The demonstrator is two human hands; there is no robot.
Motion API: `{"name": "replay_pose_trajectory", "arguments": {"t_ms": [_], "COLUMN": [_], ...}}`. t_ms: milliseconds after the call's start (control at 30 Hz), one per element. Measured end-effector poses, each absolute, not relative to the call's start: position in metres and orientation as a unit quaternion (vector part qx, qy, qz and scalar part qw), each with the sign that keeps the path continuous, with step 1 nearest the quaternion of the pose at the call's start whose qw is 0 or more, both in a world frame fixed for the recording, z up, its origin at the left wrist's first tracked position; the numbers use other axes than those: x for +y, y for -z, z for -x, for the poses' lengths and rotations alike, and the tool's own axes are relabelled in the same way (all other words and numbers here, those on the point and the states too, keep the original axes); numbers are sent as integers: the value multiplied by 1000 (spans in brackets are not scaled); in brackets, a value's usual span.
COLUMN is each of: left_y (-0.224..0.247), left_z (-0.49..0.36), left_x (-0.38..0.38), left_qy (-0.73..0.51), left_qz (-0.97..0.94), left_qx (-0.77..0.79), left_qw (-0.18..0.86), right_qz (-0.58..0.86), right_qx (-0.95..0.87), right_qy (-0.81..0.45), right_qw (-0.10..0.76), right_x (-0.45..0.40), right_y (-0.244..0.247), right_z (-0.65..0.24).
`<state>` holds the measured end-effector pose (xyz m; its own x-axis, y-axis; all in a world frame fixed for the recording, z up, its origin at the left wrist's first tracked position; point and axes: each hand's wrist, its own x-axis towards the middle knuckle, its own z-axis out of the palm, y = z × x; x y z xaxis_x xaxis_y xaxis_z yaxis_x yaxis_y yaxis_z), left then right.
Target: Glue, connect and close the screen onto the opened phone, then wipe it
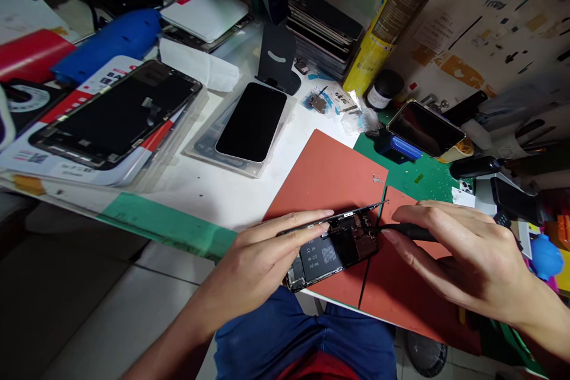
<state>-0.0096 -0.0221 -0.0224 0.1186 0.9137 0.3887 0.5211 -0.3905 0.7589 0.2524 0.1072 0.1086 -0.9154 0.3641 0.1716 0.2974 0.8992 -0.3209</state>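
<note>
An opened phone lies over the near part of a brick-red mat on a white bench, its battery and circuit board exposed; I cannot tell whether it rests on the mat or is held just above it. Its raised screen stands tilted along the phone's far edge. The person's left hand comes in from the phone's left, its grip closed on that screen, with fingers on both sides. To the phone's right, the right hand pinches a slim dark tool between thumb and fingers, the tip at the board's right end; contact is too small to make out.

Beyond the phone and to its left, a black-faced phone lies on a clear plastic case. Farther left of the opened phone, a detached screen panel lies on a red-and-white box. Straight beyond the opened phone leans a yellow spray can; well to its right sits a blue rubber bulb.
</note>
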Motion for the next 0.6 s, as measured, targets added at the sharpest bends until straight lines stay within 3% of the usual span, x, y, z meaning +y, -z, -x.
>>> {"name": "replay_pose_trajectory", "arguments": {"t_ms": [133, 600], "left_y": [22, 24], "left_z": [10, 10], "left_x": [-22, -23], "left_qy": [-435, -427], "left_qz": [-712, -709], "left_qx": [503, 511], "left_qw": [225, 234], "right_qz": [214, 242], "right_qx": [-959, -957], "right_qy": [-110, -80], "right_qw": [149, 139], "right_x": [108, 115], "right_y": [-115, -101], "right_z": [-259, -264]}}
